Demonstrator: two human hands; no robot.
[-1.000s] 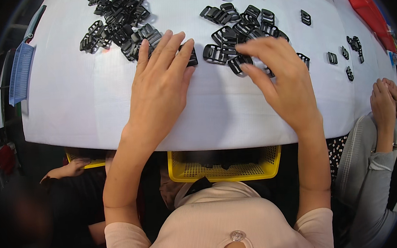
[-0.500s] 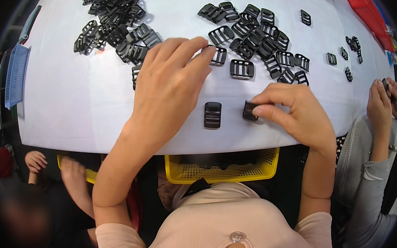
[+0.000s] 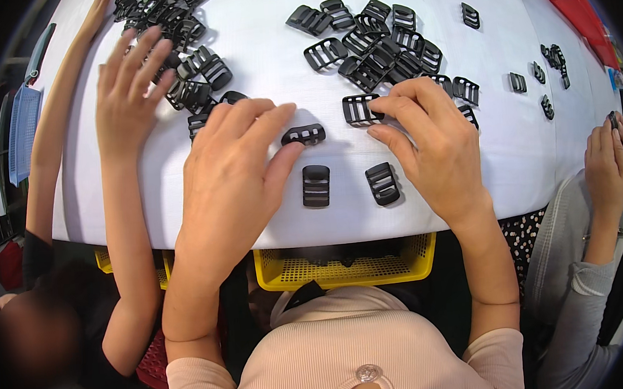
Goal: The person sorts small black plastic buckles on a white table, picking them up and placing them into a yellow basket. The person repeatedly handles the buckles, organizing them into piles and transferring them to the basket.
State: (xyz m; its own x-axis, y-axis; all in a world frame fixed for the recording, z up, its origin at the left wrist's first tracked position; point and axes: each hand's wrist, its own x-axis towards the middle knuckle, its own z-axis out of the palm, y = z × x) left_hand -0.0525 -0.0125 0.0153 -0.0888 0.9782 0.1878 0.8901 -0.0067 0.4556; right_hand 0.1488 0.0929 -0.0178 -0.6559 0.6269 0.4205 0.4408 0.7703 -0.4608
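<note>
Black plastic slide buckles [image 3: 377, 42] are all over the white table [image 3: 257, 39] here, and we've got both hands down among them. Our left hand [image 3: 234, 174] lies flat on the table, palm down, fingers loosely spread and pointing to the far right; its fingertips sit right at one small buckle [image 3: 303, 134], touching it or just about. We can't tell if there's anything under the palm. Our right hand [image 3: 434, 139] is also palm down, fingers curled a bit, with the index fingertip on the edge of a slotted buckle [image 3: 358, 109], while the thumb points left with nothing in it. No pinch that we can see, more of a press and drag kind of pose.

Two more buckles lie on their own near the table's near edge, between our hands: one [image 3: 316, 185] just beside our left thumb, the other [image 3: 383, 184] just left of our right thumb. The big loose pile sits far of our right hand, and a second heap [image 3: 178, 37] is off at the far left.

Someone else's hand [image 3: 131, 88] reaches in from the left, fingers spread over that far-left heap. Another person's hands [image 3: 608, 155] rest at the right edge, in a grey sleeve. A yellow mesh basket [image 3: 288, 268] hangs under the near edge of the table, right in front of us.
</note>
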